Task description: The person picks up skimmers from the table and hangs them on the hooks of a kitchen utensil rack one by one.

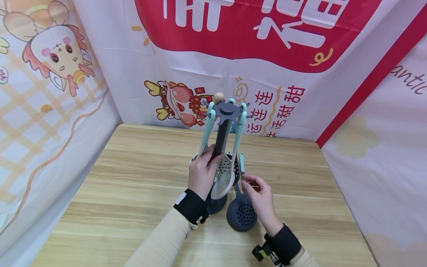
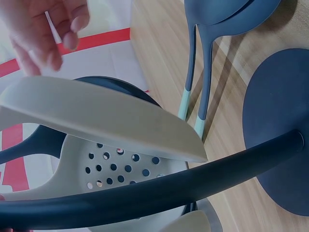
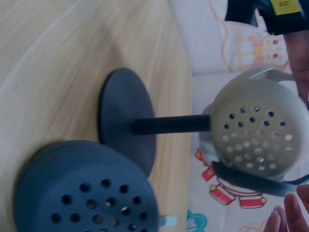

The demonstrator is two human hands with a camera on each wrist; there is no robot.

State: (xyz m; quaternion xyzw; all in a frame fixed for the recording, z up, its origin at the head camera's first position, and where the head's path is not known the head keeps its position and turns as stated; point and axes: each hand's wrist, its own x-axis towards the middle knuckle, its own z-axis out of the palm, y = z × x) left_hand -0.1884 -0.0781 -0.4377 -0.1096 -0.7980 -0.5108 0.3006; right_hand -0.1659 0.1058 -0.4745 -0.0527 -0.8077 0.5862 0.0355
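Observation:
A dark utensil stand [image 1: 228,108] with a hooked top stands on the table, mint-handled utensils hanging around it. My left hand [image 1: 201,174] grips its pole [image 2: 145,195] above the round base [image 2: 275,121]. Among the hanging pieces are a pale skimmer [image 3: 256,125] with round holes, a pale curved utensil [image 2: 96,113] and a dark utensil [image 3: 251,181]. My right hand [image 1: 260,193] is close beside the hanging dark utensil, fingers loosely bent and nothing seen in them. Below it, a dark skimmer [image 1: 242,215] lies on the table, overlapping a second dark utensil [image 2: 217,12].
The wood-grain table [image 1: 133,178] reaches back to a printed cloth [image 1: 126,74]. More patterned cloth [image 1: 377,167] hangs on both sides. A round wooden tip [image 1: 218,97] shows at the back of the stand's top.

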